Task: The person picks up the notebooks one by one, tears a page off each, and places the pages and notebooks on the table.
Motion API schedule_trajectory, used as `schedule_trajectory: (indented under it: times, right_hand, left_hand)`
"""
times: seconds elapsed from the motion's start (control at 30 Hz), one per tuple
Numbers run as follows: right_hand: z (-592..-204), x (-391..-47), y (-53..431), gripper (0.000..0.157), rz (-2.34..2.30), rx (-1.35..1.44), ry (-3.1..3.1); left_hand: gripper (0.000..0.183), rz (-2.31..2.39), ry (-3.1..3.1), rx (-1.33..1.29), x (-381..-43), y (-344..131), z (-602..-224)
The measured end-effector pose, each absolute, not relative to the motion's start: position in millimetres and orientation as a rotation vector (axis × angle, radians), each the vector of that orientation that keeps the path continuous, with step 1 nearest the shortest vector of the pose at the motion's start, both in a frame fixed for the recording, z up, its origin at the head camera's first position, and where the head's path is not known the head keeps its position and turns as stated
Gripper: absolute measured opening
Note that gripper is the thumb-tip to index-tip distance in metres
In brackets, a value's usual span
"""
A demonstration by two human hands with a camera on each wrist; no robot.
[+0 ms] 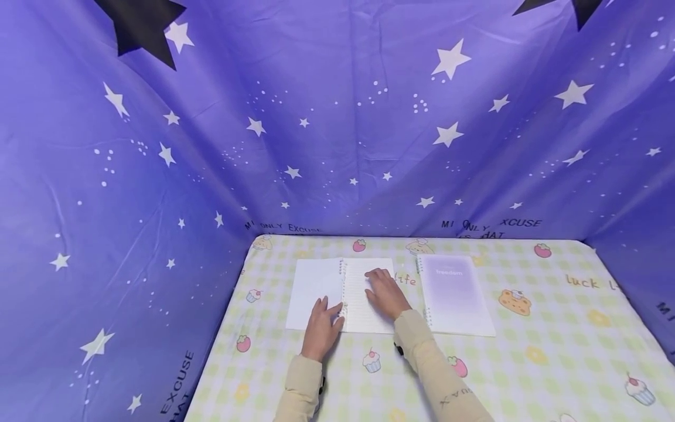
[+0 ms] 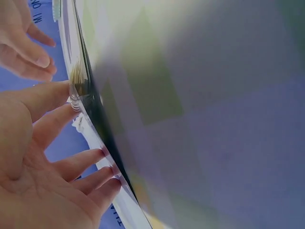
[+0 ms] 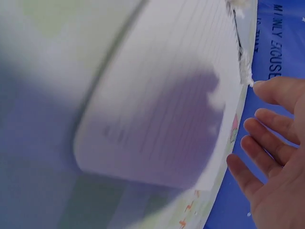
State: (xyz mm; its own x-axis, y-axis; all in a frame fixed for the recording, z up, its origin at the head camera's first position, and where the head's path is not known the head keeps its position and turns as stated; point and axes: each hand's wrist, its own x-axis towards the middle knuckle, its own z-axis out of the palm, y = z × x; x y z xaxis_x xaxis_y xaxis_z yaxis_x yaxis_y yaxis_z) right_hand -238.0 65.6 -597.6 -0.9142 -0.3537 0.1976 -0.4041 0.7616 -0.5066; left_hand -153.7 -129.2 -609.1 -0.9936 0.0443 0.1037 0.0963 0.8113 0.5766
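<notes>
A spiral notebook lies opened flat, with a blank left page [image 1: 315, 284] and a lined right page [image 1: 364, 305]. My left hand [image 1: 320, 331] rests at the lower part of the binding, its fingers spread and fairly straight on the notebook, as the left wrist view of this hand [image 2: 52, 162] also shows. Over the lined page is my right hand [image 1: 387, 293], fingers loosely bent and holding nothing. In the right wrist view that hand [image 3: 279, 152] appears above the lined paper [image 3: 167, 100], and its shadow falls on the page.
To the right lies a closed spiral notebook [image 1: 456, 296] with a pale purple cover reading "freedom". Both notebooks are on a table with a green-checked cloth [image 1: 569, 363]. A purple curtain [image 1: 337, 146] with stars hangs behind and at the sides.
</notes>
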Motion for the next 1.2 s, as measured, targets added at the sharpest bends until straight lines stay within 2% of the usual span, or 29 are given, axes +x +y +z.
schedule_trajectory:
  times: [0.33, 0.73, 1.2]
  right_hand:
    - [-609, -248, 85, 0.051, 0.873, 0.446, -2.943]
    - [-619, -253, 95, 0.084, 0.811, 0.434, -3.085]
    - [-621, -264, 103, 0.073, 0.743, 0.494, -3.139]
  left_hand:
    - [0.032, -0.944, -2.908, -0.114, -145, -130, -612]
    - [0.032, -0.934, -2.93, -0.13, -141, -132, -607]
    - [0.033, -0.953, -2.952, -0.129, -142, -134, -608]
